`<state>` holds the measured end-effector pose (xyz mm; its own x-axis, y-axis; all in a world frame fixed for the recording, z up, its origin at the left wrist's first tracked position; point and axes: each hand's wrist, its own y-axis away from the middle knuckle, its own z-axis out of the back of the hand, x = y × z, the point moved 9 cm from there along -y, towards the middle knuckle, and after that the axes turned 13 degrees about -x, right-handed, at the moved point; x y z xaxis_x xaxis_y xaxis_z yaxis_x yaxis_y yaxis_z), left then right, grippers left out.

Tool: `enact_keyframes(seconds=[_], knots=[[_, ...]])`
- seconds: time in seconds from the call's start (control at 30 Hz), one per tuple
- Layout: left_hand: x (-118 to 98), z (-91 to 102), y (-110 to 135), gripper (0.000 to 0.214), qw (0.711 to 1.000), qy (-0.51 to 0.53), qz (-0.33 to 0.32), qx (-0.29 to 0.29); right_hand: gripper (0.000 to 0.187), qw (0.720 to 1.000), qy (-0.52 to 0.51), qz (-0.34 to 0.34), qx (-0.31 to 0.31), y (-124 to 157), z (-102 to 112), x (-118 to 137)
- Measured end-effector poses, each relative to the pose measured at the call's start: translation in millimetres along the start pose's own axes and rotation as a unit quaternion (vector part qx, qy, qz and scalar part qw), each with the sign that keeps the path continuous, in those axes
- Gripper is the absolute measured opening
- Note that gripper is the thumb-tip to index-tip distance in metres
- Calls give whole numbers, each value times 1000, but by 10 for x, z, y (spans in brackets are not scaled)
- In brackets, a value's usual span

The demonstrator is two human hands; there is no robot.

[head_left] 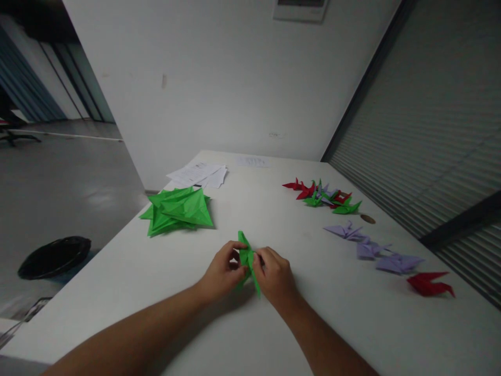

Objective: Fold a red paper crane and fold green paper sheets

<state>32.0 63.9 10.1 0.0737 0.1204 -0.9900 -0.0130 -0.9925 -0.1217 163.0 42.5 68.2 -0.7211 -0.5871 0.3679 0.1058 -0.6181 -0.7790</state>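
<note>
A green folded paper piece, with long narrow points at its top and bottom, is held between both hands over the near middle of the white table. My left hand pinches it from the left, thumb low and fingers higher up. From the right, my right hand grips its middle with thumb and fingertips closed. Parts of the paper are covered by the fingers. To the left lies a pile of creased green paper sheets.
Along the right side of the table sit a red paper crane, several purple cranes and a mixed cluster of cranes. White printed papers lie at the back left. A black-lined bin stands on the floor.
</note>
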Motion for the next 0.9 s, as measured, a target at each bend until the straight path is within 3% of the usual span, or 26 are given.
enact_keyframes(seconds=[0.13, 0.27, 0.37, 0.47, 0.57, 0.63, 0.77, 0.9], knots=[[116, -5, -20, 38, 994, 79, 74, -27, 20, 999, -52, -3, -13, 14, 26, 77], [95, 17, -55, 40, 993, 85, 66, -43, 18, 995, -93, -25, -25, 44, 21, 80], [49, 29, -86, 36, 998, 37, 36, -26, 17, 990, -116, -72, -17, 69, -27, -6], [-53, 69, -102, 27, 998, -47, -40, -26, 17, 987, -128, -99, -10, 87, -60, -64], [-189, 63, -75, 22, 980, -147, -134, -20, 18, 985, -134, -104, -5, 96, -75, -72], [-220, 24, -56, 22, 971, -180, -155, 6, 19, 984, -138, -108, -3, 102, -81, -75], [-149, -28, -63, 25, 973, -188, -120, 62, 20, 984, -141, -113, -1, 107, -96, -78], [-63, -18, -101, 29, 986, -131, -70, 76, 20, 983, -143, -114, -4, 97, -89, -71]])
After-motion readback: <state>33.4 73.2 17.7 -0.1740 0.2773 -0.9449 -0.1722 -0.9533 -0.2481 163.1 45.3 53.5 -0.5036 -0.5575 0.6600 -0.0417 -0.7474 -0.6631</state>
